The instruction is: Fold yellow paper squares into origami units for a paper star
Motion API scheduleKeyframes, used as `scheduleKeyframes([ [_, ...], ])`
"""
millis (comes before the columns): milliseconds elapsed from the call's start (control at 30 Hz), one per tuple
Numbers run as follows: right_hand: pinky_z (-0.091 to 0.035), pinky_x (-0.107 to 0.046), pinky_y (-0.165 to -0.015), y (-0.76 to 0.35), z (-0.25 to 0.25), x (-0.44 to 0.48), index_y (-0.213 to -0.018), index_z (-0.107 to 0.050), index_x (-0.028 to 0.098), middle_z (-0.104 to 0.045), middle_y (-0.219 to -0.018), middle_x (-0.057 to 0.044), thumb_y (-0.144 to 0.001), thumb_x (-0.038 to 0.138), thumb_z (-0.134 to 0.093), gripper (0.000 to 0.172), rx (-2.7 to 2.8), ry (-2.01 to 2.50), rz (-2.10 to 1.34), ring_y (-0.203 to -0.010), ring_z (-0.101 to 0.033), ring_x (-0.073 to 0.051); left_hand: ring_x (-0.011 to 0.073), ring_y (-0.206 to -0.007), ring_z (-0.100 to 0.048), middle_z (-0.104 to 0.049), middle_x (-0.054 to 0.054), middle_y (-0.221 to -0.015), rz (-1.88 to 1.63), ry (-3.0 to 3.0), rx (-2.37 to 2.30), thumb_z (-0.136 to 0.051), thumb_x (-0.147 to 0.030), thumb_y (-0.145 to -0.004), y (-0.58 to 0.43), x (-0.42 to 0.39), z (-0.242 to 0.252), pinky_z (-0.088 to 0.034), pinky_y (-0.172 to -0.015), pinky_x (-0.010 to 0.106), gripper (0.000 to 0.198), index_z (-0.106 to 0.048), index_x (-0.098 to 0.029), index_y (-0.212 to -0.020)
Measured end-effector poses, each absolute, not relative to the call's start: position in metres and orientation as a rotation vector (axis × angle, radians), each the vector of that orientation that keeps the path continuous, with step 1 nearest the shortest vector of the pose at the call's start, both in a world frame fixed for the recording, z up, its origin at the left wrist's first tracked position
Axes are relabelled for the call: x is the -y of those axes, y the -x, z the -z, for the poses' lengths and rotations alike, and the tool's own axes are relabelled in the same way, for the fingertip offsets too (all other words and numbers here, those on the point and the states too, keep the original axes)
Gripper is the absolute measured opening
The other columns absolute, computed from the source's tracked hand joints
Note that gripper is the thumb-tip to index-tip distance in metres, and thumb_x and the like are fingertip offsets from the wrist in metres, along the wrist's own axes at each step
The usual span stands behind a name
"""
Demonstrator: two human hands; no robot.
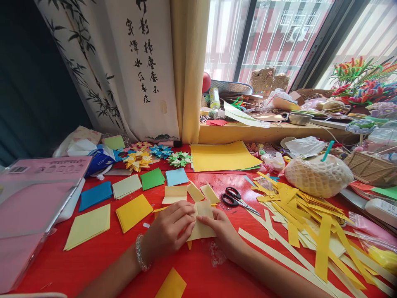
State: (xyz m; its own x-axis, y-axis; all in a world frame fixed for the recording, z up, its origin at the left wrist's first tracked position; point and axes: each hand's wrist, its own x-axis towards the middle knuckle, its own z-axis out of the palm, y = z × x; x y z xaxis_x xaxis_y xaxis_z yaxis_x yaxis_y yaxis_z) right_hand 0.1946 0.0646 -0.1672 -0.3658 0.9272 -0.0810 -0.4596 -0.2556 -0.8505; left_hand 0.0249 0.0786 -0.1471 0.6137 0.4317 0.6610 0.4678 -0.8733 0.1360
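Head view: the left hand (pixel 169 231) and right hand (pixel 221 231) meet over the red table (pixel 93 265), both pinching a pale folded paper (pixel 203 223) that lies between them. The left fingertips press its left edge and the right fingertips grip its right side. Scissors (pixel 238 198) lie just beyond the right hand, with strips (pixel 310 223) spread further right. Coloured squares (pixel 133 212) lie left of the left hand.

Far left, a clear case (pixel 31 207) holds pink sheets and is cut off by the frame. Far right, a woven basket (pixel 369 167) has contents too cluttered to tell. A metal bowl (pixel 299 118) on the sill hides its inside. Fingers cover the paper's side edges.
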Motion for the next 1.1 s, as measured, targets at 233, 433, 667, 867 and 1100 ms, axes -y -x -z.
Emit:
scheduleKeyframes([
  [233,-0.043,-0.023,-0.064,-0.195,0.169,-0.065,-0.089,-0.062,0.012,-0.061,-0.082,-0.005,-0.078,0.031,-0.068,0.023,0.993,0.778,-1.771,-0.072,-0.056,-0.016,0.0181,-0.090,-0.052,-0.058,0.005,-0.090,1.261,2.797,1.406,-0.046,-0.022,-0.088,-0.031,-0.079,0.142,-0.045,-0.079,0.032,0.009,-0.054,-0.019,-0.088],
  [433,-0.043,-0.022,-0.062,-0.195,0.172,-0.066,-0.090,-0.061,0.012,-0.060,-0.080,-0.005,-0.077,0.032,-0.069,0.025,1.043,0.805,-1.763,-0.071,-0.056,-0.015,0.0156,-0.088,-0.050,-0.058,0.000,-0.085,1.296,2.969,1.731,-0.049,-0.028,-0.087,-0.032,-0.081,0.141,-0.040,-0.079,0.027,0.015,-0.055,-0.020,-0.077],
  [667,-0.044,-0.021,-0.064,-0.194,0.168,-0.063,-0.094,-0.061,0.012,-0.061,-0.087,-0.006,-0.080,0.034,-0.066,0.027,1.120,0.829,-1.733,-0.076,-0.057,-0.016,0.0153,-0.085,-0.051,-0.057,0.000,-0.083,1.460,2.962,1.956,-0.048,-0.030,-0.087,-0.032,-0.081,0.138,-0.039,-0.077,0.025,0.018,-0.058,-0.019,-0.076],
  [867,-0.042,-0.021,-0.059,-0.194,0.167,-0.062,-0.085,-0.060,0.010,-0.060,-0.079,-0.005,-0.079,0.038,-0.065,0.030,1.233,0.885,-1.696,-0.070,-0.055,-0.015,0.0149,-0.081,-0.052,-0.057,-0.001,-0.080,1.481,2.980,2.019,-0.048,-0.036,-0.086,-0.034,-0.079,0.136,-0.038,-0.073,0.024,0.022,-0.056,-0.019,-0.075],
  [1100,-0.041,-0.020,-0.056,-0.194,0.165,-0.060,-0.083,-0.059,0.010,-0.059,-0.075,-0.004,-0.077,0.039,-0.067,0.030,1.284,0.922,-1.646,-0.066,-0.054,-0.014,0.0142,-0.078,-0.053,-0.058,-0.001,-0.080,1.498,2.973,2.035,-0.045,-0.035,-0.088,-0.034,-0.076,0.134,-0.039,-0.070,0.022,0.023,-0.057,-0.019,-0.076],
])
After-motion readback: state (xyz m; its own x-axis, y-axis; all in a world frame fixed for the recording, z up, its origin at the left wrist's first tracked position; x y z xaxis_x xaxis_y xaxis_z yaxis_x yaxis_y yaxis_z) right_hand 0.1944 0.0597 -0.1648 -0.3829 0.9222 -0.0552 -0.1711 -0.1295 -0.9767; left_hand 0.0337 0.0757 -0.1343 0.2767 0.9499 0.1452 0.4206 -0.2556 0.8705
